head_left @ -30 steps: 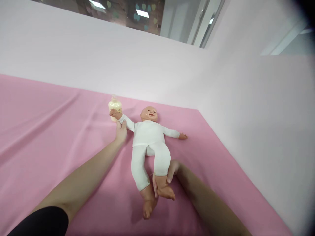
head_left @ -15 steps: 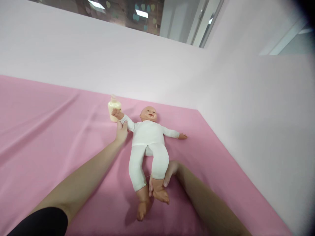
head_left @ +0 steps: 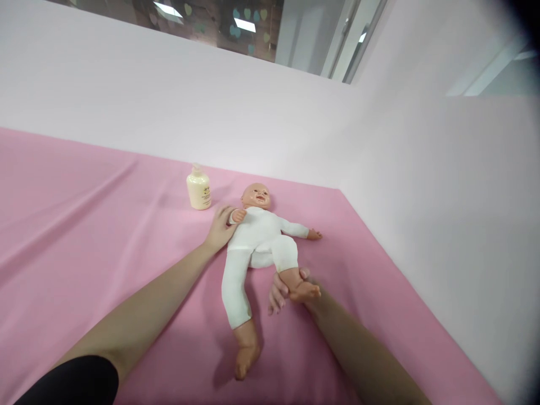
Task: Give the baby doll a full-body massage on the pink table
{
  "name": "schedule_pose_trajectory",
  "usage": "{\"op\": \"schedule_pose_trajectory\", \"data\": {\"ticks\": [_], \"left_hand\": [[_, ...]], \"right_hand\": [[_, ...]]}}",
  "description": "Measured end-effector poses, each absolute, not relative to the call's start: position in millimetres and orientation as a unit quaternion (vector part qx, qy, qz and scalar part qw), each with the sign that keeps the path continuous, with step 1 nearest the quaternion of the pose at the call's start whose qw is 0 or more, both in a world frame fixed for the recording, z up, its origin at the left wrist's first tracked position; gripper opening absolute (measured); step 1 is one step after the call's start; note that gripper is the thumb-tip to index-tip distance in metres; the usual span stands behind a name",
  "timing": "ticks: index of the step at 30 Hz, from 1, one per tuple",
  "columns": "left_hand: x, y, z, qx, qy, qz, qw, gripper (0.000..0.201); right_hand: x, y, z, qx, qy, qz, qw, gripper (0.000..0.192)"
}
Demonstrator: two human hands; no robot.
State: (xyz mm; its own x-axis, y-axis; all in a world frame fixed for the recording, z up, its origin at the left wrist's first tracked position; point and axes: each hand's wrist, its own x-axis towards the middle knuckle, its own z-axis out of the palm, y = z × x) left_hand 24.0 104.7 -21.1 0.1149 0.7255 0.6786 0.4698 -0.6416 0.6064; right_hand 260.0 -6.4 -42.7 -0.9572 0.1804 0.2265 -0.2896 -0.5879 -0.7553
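Note:
A baby doll point(head_left: 255, 230) in white clothing lies on its back on the pink sheet point(head_left: 126, 242), head toward the far wall. My left hand point(head_left: 220, 225) is closed around the doll's arm on the left, which is folded in so its small fist point(head_left: 238, 216) rests at the chest. The doll's leg on the right point(head_left: 287, 253) is bent up at the knee. Around its ankle, my right hand point(head_left: 280, 289) is closed from beneath, partly hidden by the foot. The other leg point(head_left: 237, 292) lies stretched toward me.
Left of the doll's head stands a cream pump bottle point(head_left: 199, 190), upright, near my left hand. White walls point(head_left: 169, 101) rise behind and along the right side. A window point(head_left: 219, 28) is above the back wall.
My left hand has folded the doll's arm inward, from beside the bottle to the chest. With my right hand, the held leg has moved up, bending at hip and knee.

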Motion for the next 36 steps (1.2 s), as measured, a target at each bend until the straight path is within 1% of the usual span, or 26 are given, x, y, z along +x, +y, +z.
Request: {"op": "schedule_pose_trajectory", "data": {"ticks": [3, 4, 7, 9, 12, 17, 21, 36], "left_hand": [[24.1, 100.0, -18.0, 0.782, 0.376, 0.491, 0.079, 0.038], [24.0, 99.0, -17.5, 0.791, 0.369, 0.484, 0.067, 0.039], [23.4, 98.0, -17.8, 0.812, 0.362, 0.457, 0.037, 0.045], [22.8, 98.3, -19.0, 0.824, 0.359, 0.437, 0.022, 0.047], [22.1, 98.9, -20.5, 0.837, 0.353, 0.419, 0.004, 0.049], [23.5, 98.0, -19.8, 0.848, 0.343, 0.404, -0.024, 0.051], [24.5, 96.0, -17.1, 0.852, 0.327, 0.408, -0.040, 0.048], [25.2, 96.2, -17.0, 0.854, 0.325, 0.404, -0.050, 0.046]], "right_hand": [[260.8, -3.9, -40.0, 0.119, -0.419, 0.879, 0.194, 0.055], [261.0, -3.9, -37.0, 0.111, -0.406, 0.880, 0.220, 0.053], [261.6, -5.3, -24.2, 0.012, -0.355, 0.892, 0.279, 0.050], [261.8, -6.5, -16.1, -0.061, -0.321, 0.895, 0.302, 0.049], [261.7, -6.8, -10.5, -0.117, -0.288, 0.892, 0.328, 0.048], [262.4, -4.0, -15.0, -0.153, -0.269, 0.887, 0.342, 0.052], [263.9, -2.3, -17.2, -0.163, -0.260, 0.892, 0.332, 0.046], [263.9, -3.4, -16.4, -0.184, -0.263, 0.891, 0.322, 0.048]]}}
